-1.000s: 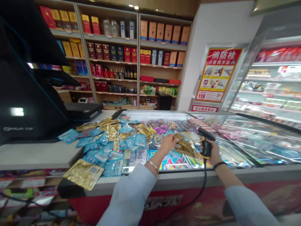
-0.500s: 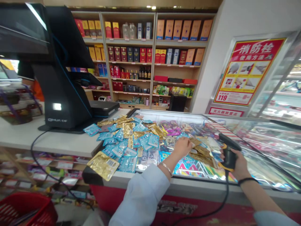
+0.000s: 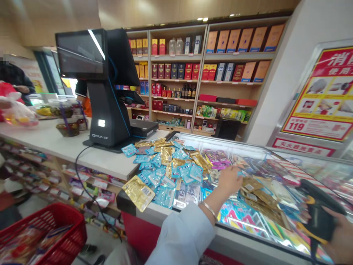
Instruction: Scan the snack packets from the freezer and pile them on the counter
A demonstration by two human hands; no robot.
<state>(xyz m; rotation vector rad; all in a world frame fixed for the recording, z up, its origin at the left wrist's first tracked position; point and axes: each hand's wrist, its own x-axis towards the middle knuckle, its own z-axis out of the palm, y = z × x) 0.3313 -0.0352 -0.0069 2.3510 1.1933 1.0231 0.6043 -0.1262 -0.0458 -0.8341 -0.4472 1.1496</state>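
Note:
My left hand (image 3: 230, 180) rests on the loose packets lying on the glass lid of a chest freezer (image 3: 248, 147), its fingers reaching toward a pile of gold foil sachets (image 3: 259, 195). Whether it grips a packet is hidden. A thin bangle circles that wrist. My right hand (image 3: 339, 239), at the lower right edge, is shut on a black and yellow corded barcode scanner (image 3: 317, 209). Blue sachets (image 3: 165, 195) lie heaped to the left of my left hand, and a large gold foil packet (image 3: 138, 193) sits at the freezer's front corner.
A black checkout terminal (image 3: 96, 88) stands on the white counter (image 3: 55, 143), with a black cable hanging down its front. A red shopping basket (image 3: 46, 232) sits on the floor at lower left. A person (image 3: 13, 77) stands far left. Shelves of boxed liquor (image 3: 176, 73) fill the back wall.
The view has swung left, bringing the terminal, basket and person into sight. My left hand has shifted right across the packets. The scanner stays in my right hand, now at the frame's lower right.

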